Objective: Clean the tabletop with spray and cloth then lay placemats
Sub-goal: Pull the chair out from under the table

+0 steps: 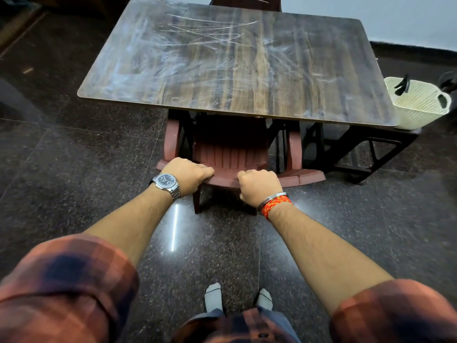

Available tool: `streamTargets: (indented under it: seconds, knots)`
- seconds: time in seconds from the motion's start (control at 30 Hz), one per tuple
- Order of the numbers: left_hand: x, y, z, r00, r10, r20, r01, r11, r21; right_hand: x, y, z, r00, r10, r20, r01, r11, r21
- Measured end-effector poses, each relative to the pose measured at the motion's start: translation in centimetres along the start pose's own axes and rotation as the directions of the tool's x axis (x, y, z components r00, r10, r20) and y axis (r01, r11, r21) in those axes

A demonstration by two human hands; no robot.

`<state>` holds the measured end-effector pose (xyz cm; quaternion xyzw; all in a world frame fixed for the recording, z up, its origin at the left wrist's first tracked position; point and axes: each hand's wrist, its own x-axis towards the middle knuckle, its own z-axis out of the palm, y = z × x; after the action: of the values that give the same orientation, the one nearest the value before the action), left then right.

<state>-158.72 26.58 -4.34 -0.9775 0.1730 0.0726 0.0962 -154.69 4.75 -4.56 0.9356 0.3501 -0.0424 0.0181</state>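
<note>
one tabletop (pixel 235 70), wood-grain, fills the far half of the view. white scribbled lines mark its far part and pale smears cover most of the surface. judged from this, cleaning has not begun. no spray, cloth or placemat is visible on it.

one brown plastic chair (pixel 230 149) stands tucked under the near edge, its armrests reaching beneath the top. the left hand (pixel 188 175) and the right hand (pixel 258 186) both grip the chair's top rail, fingers curled over it, side by side and slightly apart.

to the right, a cream basket (pixel 418 105) sits on a dark bench (pixel 371 149), just beside the table's near right corner. dark handles protrude from it; its contents cannot be identified.

probable hazards:
- if the chair is lifted while it is drawn out, the armrests may strike the underside of the top and jolt the table.
- a jolted table may knock the basket, since the two stand so close.
- the floor (pixel 74 169) is polished and the feet wear socks only, so a hard pull may cause a slip.
</note>
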Motion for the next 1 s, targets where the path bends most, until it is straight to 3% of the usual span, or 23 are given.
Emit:
streamTargets:
  seconds: [0.37, 0.67, 0.87, 1.0]
  knots:
    - [0.9, 0.7, -0.3, 1.000, -0.002, 0.005, 0.002, 1.000, 0.009, 0.0, 1.5, 0.2, 0.999, -0.015, -0.038, 0.016, 1.000, 0.026]
    - [0.5, 2.1, -1.1, 0.991, -0.124, -0.050, 0.115, 0.981, -0.154, -0.5, 1.6, -1.0, 0.999, 0.026, -0.020, -0.023, 0.988, 0.152]
    - [0.3, 4.2, -2.7, 0.981, -0.101, -0.165, 0.037, 0.935, -0.353, -2.5, 3.0, -1.8, 0.980, -0.102, -0.171, 0.160, 0.916, 0.368]
    - [2.5, 6.1, -4.9, 0.954, -0.187, -0.235, 0.066, 0.894, -0.443, -4.2, 6.2, -1.7, 0.949, 0.071, -0.307, 0.045, 0.934, 0.353]
